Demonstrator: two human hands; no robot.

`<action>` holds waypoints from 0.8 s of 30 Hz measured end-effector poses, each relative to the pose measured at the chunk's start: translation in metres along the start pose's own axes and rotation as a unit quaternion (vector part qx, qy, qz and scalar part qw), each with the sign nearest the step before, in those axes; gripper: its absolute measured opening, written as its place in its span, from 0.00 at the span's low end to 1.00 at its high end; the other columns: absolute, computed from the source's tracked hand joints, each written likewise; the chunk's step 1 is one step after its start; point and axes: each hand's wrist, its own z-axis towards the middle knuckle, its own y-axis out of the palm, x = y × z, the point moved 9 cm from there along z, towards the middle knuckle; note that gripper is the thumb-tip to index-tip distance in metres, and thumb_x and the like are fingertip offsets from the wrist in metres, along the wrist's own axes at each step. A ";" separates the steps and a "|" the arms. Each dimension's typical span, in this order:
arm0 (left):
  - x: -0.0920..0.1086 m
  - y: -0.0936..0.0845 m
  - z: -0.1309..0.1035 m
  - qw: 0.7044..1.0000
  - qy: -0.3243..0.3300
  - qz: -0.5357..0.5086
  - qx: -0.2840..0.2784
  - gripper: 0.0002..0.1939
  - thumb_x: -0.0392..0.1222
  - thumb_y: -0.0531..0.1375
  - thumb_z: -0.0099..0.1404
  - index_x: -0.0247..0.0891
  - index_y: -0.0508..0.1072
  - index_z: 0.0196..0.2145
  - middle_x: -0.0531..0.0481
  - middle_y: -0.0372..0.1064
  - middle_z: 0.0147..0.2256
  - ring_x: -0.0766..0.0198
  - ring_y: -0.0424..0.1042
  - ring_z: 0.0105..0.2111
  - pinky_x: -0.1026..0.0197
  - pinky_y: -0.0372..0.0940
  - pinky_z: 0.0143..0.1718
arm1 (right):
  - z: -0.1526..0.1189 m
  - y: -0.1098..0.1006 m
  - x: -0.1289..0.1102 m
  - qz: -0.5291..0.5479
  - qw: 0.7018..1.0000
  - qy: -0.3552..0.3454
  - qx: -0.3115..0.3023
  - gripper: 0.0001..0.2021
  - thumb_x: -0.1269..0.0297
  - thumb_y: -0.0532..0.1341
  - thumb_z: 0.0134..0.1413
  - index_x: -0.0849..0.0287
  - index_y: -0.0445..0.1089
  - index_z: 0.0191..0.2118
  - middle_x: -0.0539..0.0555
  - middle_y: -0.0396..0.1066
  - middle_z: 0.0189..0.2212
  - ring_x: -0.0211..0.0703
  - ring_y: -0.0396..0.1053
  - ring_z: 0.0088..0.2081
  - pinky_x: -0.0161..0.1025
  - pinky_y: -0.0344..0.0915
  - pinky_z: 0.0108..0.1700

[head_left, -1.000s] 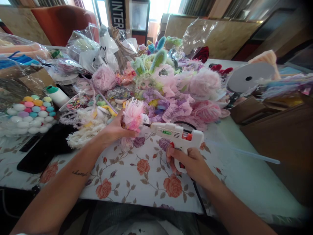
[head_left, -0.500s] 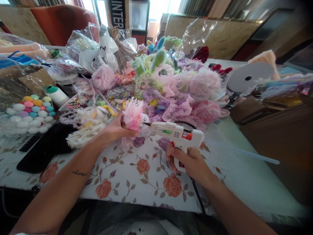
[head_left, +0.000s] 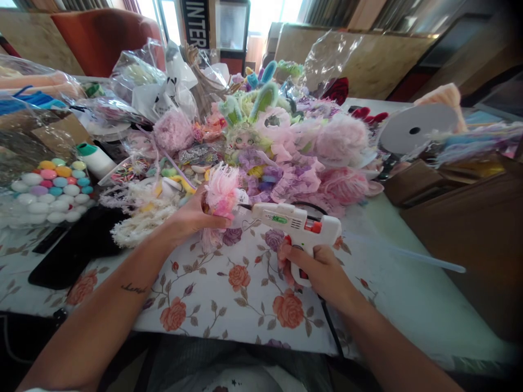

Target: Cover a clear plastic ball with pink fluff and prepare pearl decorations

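Note:
My left hand (head_left: 195, 216) is closed around a small pink doll-like piece (head_left: 223, 190) with fluffy pale pink yarn strands; its front is turned away from me. In my right hand (head_left: 312, 264) is a white hot glue gun (head_left: 294, 220), my fingers wrapped round its handle by the trigger. The dark nozzle points left and reaches the right side of the pink piece, by a bit of white lace (head_left: 242, 197); whether it touches cannot be made out. A clear glue stick (head_left: 433, 260) sticks out behind the gun. Its black cord (head_left: 330, 326) hangs over the table edge.
Pink ruffled trim (head_left: 300, 177), a doll with green ears (head_left: 245, 139) and cream yarn (head_left: 143, 218) are heaped beyond my hands. At left lie a black phone (head_left: 61, 258) and a bag of coloured pompoms (head_left: 55, 190). A cardboard box (head_left: 461, 218) stands at right.
Almost nothing differs. The glue gun and its glue stick have shifted very slightly; both hands keep their grip in the same place.

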 end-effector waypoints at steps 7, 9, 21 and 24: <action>0.000 0.001 0.001 1.000 0.010 -0.004 -0.006 0.42 0.37 0.75 0.43 0.42 0.61 0.53 0.49 0.72 0.40 0.58 0.76 0.37 0.64 0.69 0.31 | 0.000 -0.001 0.000 0.001 1.000 0.001 0.006 0.16 0.51 0.65 0.50 0.60 0.66 0.28 0.50 0.67 0.21 0.34 0.63 0.17 0.31 0.55 0.17; 0.000 -0.001 0.002 1.000 0.017 -0.002 -0.002 0.40 0.37 0.75 0.43 0.41 0.62 0.51 0.49 0.73 0.39 0.57 0.76 0.37 0.64 0.68 0.30 | 0.001 -0.001 0.002 0.002 1.000 0.004 0.004 0.16 0.51 0.65 0.50 0.60 0.66 0.27 0.50 0.67 0.22 0.34 0.64 0.18 0.31 0.55 0.17; 0.000 -0.001 0.002 1.000 0.011 -0.003 0.003 0.40 0.37 0.76 0.43 0.41 0.63 0.51 0.49 0.73 0.39 0.57 0.76 0.38 0.63 0.70 0.31 | -0.001 0.003 -0.001 -0.005 1.000 -0.011 -0.005 0.16 0.52 0.65 0.50 0.60 0.65 0.26 0.50 0.67 0.23 0.33 0.64 0.17 0.32 0.58 0.18; -0.003 -0.002 0.003 1.000 0.007 0.000 -0.002 0.40 0.38 0.76 0.43 0.41 0.63 0.52 0.49 0.73 0.39 0.56 0.76 0.38 0.62 0.70 0.34 | 0.000 0.004 -0.002 -0.005 1.000 -0.016 -0.009 0.16 0.52 0.65 0.50 0.60 0.65 0.26 0.50 0.67 0.23 0.33 0.64 0.17 0.32 0.59 0.18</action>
